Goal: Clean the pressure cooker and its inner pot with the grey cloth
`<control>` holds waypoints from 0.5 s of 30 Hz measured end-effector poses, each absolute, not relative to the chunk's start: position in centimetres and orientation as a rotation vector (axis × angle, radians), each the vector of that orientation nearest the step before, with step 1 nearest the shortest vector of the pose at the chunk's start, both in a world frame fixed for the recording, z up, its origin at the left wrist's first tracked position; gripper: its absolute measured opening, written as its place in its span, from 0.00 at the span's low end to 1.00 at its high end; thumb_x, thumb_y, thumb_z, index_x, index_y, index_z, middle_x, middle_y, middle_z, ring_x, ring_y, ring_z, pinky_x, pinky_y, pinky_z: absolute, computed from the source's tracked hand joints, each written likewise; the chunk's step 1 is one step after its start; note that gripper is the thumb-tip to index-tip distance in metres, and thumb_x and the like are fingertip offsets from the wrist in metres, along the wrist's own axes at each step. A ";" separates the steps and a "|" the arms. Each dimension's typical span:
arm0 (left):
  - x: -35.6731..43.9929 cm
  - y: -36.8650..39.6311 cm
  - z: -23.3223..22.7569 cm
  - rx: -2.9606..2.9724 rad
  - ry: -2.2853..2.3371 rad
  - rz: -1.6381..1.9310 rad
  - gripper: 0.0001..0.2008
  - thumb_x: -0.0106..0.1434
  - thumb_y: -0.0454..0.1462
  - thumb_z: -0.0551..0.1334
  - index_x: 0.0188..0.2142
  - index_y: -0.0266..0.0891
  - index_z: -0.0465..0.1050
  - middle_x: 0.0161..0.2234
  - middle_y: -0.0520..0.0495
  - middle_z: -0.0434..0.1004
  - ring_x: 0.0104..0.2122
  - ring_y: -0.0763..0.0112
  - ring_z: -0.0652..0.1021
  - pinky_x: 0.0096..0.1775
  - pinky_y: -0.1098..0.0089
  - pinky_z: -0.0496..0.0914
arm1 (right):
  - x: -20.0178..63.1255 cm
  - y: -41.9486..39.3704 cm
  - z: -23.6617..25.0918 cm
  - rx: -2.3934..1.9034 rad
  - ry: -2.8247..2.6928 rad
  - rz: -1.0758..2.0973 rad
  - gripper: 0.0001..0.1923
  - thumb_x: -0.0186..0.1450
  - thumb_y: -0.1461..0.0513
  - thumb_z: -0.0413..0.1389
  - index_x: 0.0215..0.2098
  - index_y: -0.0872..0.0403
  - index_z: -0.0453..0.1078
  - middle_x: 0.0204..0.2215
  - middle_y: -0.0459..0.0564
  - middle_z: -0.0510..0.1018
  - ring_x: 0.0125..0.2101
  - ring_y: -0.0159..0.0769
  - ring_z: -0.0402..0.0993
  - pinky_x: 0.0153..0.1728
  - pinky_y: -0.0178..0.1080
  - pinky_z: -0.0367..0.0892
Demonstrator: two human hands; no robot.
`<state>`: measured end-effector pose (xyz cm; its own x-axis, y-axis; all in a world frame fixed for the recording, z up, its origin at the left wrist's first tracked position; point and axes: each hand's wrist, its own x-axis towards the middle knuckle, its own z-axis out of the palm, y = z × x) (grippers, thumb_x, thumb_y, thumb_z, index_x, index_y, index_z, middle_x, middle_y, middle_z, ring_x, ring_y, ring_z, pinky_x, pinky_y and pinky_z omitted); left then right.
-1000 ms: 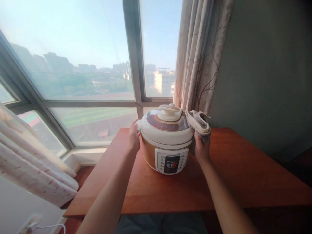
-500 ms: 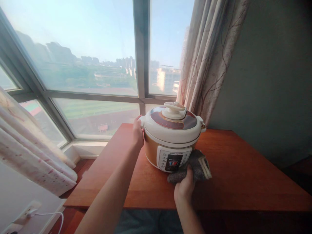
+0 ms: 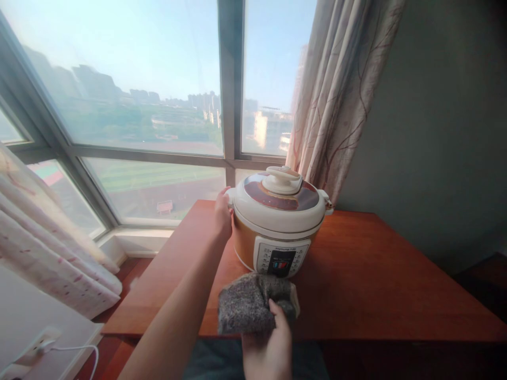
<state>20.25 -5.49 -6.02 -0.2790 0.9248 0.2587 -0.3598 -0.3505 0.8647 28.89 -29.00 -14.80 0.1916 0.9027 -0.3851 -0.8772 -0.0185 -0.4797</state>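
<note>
Shifting from right of the cooker (image 3: 277, 220) to its front, the right hand (image 3: 272, 340) clutched a cloth (image 3: 243, 307). The left hand (image 3: 223, 215) gripped one side handle (image 3: 231, 196).

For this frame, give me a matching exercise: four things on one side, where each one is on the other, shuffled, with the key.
Column one
1. Left hand
2. Folded gray cloth
3. Electric pressure cooker
4. White cord

Column two
A. Held in the right hand
B. Running from the wall outlet, lower left
C. At the white side handle
D. Standing on the reddish-brown table

Right pairs: 1-C, 2-A, 3-D, 4-B
</note>
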 end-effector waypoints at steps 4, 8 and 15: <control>19.8 -5.9 -5.9 1.030 0.893 1.732 0.19 0.61 0.47 0.58 0.50 0.45 0.71 0.47 0.45 0.74 0.43 0.61 0.74 0.41 0.65 0.69 | 28.1 -27.2 -14.1 -0.565 -0.056 1.666 0.17 0.61 0.52 0.54 0.38 0.52 0.78 0.40 0.53 0.84 0.46 0.47 0.79 0.51 0.56 0.70; 19.2 -6.2 -5.7 1.084 0.927 1.703 0.19 0.60 0.46 0.59 0.50 0.45 0.71 0.50 0.45 0.74 0.47 0.59 0.73 0.46 0.61 0.69 | 30.8 -26.1 -14.8 -0.599 -0.169 1.660 0.16 0.59 0.51 0.56 0.34 0.53 0.78 0.39 0.54 0.84 0.48 0.49 0.78 0.53 0.57 0.67; 19.0 -5.9 -6.0 1.092 0.955 1.704 0.18 0.62 0.45 0.57 0.50 0.44 0.71 0.55 0.44 0.71 0.53 0.58 0.71 0.52 0.60 0.67 | 37.3 -27.9 -16.0 -0.772 -0.267 1.541 0.14 0.61 0.53 0.56 0.34 0.52 0.79 0.38 0.53 0.84 0.47 0.49 0.78 0.50 0.58 0.68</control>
